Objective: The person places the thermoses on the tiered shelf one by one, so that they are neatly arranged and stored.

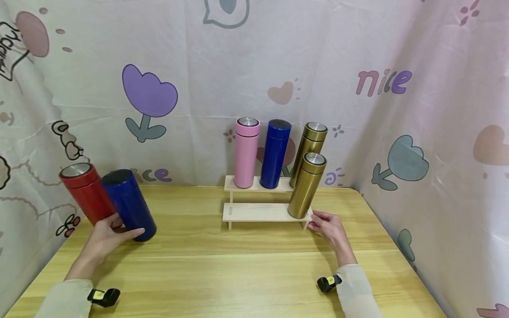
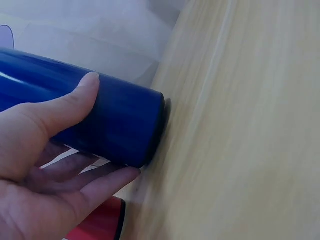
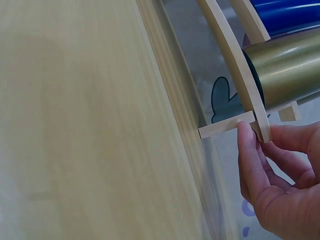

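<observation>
At the left of the table my left hand (image 1: 105, 236) grips a blue thermos flask (image 1: 129, 205) near its base. In the left wrist view the thumb lies across the blue side and the fingers pass beneath. A red thermos flask (image 1: 87, 192) with a silver lid top stands just left of it, partly hidden by the hand. My right hand (image 1: 328, 225) pinches the right end of the lower shelf of a two-tier wooden rack (image 1: 258, 213), at its leg (image 3: 227, 125). Right above those fingers a gold thermos flask (image 1: 307, 185) stands on that shelf.
On the rack's upper shelf stand a pink flask (image 1: 246, 154), another blue flask (image 1: 275, 154) and a second gold flask (image 1: 310, 141), partly behind the front one. A patterned curtain (image 1: 222, 79) hangs behind and beside the wooden table (image 1: 222, 274).
</observation>
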